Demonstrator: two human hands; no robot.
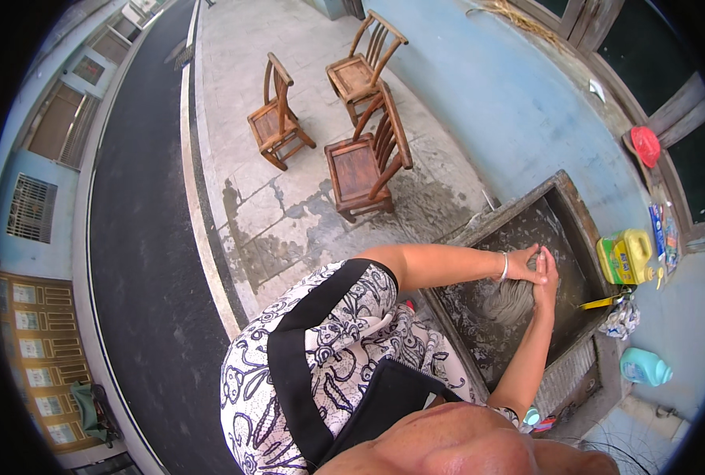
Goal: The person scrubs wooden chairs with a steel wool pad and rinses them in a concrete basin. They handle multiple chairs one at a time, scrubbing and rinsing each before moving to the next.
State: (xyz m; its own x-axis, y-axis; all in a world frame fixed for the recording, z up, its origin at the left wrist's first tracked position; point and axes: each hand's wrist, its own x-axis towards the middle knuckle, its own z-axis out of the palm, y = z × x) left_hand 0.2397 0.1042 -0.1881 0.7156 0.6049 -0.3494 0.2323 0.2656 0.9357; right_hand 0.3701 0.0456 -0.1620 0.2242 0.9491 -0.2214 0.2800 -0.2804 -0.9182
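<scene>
A stone sink (pixel 575 205) holds dark, murky water in front of me. Over the water, both hands meet around the upper end of a soaked grey mop head or cloth (pixel 510 301), whose strands hang down to the surface. My left hand (pixel 526 265), with a silver bangle at its wrist, lies on the side toward the chairs. Fingers touching it, my right hand (pixel 545 282) presses from the other side. Which arm is left or right is judged from the body's position. Part of the grey bundle is hidden under the fingers.
A yellow detergent jug (pixel 626 257), a yellow-handled tool (pixel 597 303), a crumpled plastic bag (pixel 621 319) and a turquoise bottle (pixel 645 366) line the sink's far side. A ribbed washboard (pixel 566 377) adjoins it. Wooden chairs (pixel 352 166) stand on wet paving beside a blue wall (pixel 477 89).
</scene>
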